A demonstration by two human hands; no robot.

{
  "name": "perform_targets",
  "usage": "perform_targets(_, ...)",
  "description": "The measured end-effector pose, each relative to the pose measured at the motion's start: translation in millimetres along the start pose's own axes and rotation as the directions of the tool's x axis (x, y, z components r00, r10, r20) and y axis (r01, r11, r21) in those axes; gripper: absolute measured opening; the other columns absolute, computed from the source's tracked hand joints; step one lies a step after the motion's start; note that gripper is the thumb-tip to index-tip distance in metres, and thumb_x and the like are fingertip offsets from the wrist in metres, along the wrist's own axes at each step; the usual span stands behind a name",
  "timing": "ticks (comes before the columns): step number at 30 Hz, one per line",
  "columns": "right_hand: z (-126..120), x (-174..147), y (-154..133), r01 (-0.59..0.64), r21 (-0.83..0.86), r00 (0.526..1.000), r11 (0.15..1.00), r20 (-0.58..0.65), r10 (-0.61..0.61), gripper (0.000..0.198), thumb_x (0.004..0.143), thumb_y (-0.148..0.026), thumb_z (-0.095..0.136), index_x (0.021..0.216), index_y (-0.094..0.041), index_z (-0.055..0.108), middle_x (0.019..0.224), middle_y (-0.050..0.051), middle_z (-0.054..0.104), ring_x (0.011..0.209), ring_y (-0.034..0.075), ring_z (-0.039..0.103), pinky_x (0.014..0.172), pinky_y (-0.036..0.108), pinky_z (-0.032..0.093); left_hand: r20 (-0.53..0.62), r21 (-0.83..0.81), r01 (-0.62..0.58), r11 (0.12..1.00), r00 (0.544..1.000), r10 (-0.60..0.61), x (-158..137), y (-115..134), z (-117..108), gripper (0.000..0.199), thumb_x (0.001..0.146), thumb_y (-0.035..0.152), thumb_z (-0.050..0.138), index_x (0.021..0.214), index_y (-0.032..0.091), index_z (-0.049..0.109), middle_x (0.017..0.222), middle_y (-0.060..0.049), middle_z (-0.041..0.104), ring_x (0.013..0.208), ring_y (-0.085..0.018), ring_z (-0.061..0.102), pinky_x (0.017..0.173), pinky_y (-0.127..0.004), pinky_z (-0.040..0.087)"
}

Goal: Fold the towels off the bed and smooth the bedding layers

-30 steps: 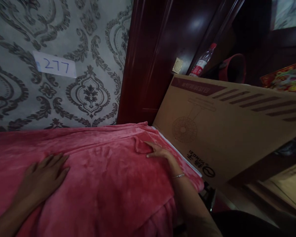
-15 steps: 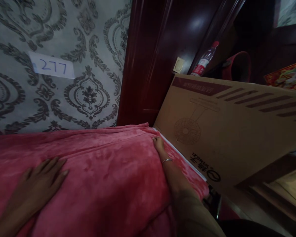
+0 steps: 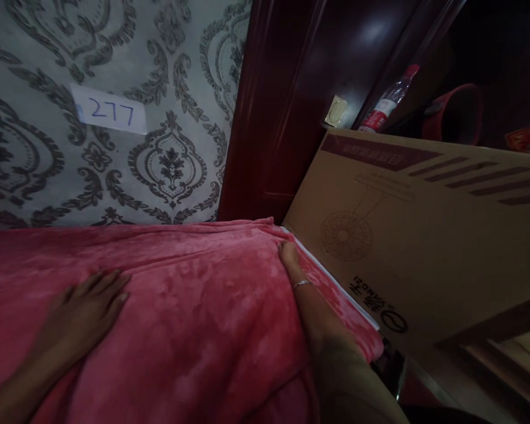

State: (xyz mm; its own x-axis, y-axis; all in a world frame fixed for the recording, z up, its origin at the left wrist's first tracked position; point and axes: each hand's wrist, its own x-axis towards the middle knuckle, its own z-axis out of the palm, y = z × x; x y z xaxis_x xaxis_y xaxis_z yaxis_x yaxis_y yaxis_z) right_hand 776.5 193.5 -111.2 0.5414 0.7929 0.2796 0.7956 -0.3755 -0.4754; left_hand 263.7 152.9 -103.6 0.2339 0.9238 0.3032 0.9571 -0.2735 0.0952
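Pink blanket [image 3: 194, 312]: laid beneath the left hand [image 3: 86, 312] and right hand [image 3: 288, 254], seemingly mostly smoothed; folds are left beside the right forearm [image 3: 320, 315]. Left: placed flat, fingers loosely spread. Right: curled at an edge; any pinch cannot be told.

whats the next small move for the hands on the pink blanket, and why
Perhaps slide the left hand toward the right hand, smoothing the pink blanket: the left hand lies flat on it, and a long crease runs across it between them.
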Motion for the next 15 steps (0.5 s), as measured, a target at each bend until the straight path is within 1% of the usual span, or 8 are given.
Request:
perform_targets(3,-1.9,-5.2,-5.9,-0.016,-0.015,0.999,1.0,0.033,0.016,0.034,0.099,-0.027,0.049,0.11,-0.009,0.075,0.107,0.02,0.073,0.105,0.031,0.069,0.091,0.037,0.049,0.033,0.106,-0.001,0.994,0.999,-0.002,-0.1,3.3,-4.4,0.074,0.091,0.041,0.013,0.14,0.011,0.061,0.147,-0.013,0.057,0.141,-0.032,0.044,0.113,-0.052,0.035)
perform_targets(5,-6.4,-9.6,-8.7,-0.004,-0.016,0.999,1.0,0.041,0.004,0.033,0.098,-0.024,0.049,0.113,-0.009,0.074,0.108,0.02,0.073,0.107,0.031,0.068,0.093,0.038,0.048,0.066,0.135,-0.005,0.991,0.998,-0.004,-1.1,7.8,-9.2,0.07,0.093,0.038,0.016,0.142,0.011,0.058,0.149,-0.014,0.055,0.141,-0.033,0.044,0.112,-0.052,0.036)
perform_targets(7,-12.4,-15.1,-10.0,0.018,-0.011,0.999,1.0,0.051,-0.018,0.035,0.096,-0.022,0.049,0.12,-0.009,0.072,0.112,0.02,0.073,0.11,0.031,0.068,0.097,0.038,0.048,0.103,0.143,-0.011,0.99,0.995,-0.004,-1.8,12.1,-14.0,0.066,0.095,0.036,0.021,0.145,0.011,0.056,0.151,-0.015,0.053,0.142,-0.033,0.042,0.113,-0.051,0.034)
perform_targets(9,-19.5,-23.9,-9.0,0.045,-0.006,0.997,0.999,0.068,-0.045,0.041,0.094,-0.019,0.051,0.13,-0.009,0.066,0.12,0.02,0.071,0.116,0.032,0.066,0.101,0.038,0.046,0.133,0.141,-0.005,0.99,0.991,-0.014,-1.5,14.3,-16.8,0.063,0.097,0.035,0.023,0.147,0.011,0.052,0.154,-0.015,0.049,0.144,-0.033,0.039,0.114,-0.051,0.033)
perform_targets(12,-34.4,-47.9,0.5,0.075,0.001,0.993,0.997,0.092,-0.074,0.053,0.091,-0.02,0.056,0.144,-0.012,0.056,0.13,0.018,0.067,0.119,0.031,0.064,0.102,0.038,0.047,0.148,0.123,-0.009,0.992,0.989,-0.009,1.2,11.9,-13.6,0.062,0.1,0.038,0.021,0.15,0.012,0.049,0.158,-0.014,0.044,0.145,-0.034,0.037,0.115,-0.052,0.031)
perform_targets(14,-48.8,-71.5,13.5,0.07,-0.006,0.994,0.998,0.083,-0.069,0.057,0.09,-0.022,0.06,0.146,-0.017,0.054,0.132,0.015,0.068,0.117,0.03,0.065,0.1,0.037,0.048,0.136,0.112,-0.032,0.993,0.991,0.017,3.6,7.8,-7.8,0.063,0.101,0.04,0.019,0.15,0.013,0.048,0.159,-0.013,0.043,0.145,-0.035,0.037,0.115,-0.054,0.03)
perform_targets(15,-57.1,-84.7,21.7,0.049,-0.02,0.997,0.999,0.067,-0.048,0.057,0.09,-0.024,0.06,0.146,-0.018,0.054,0.131,0.014,0.068,0.117,0.029,0.065,0.1,0.036,0.048,0.119,0.109,-0.042,0.993,0.992,0.029,4.8,5.8,-4.8,0.063,0.101,0.041,0.019,0.15,0.014,0.048,0.159,-0.013,0.042,0.145,-0.035,0.037,0.115,-0.055,0.03)
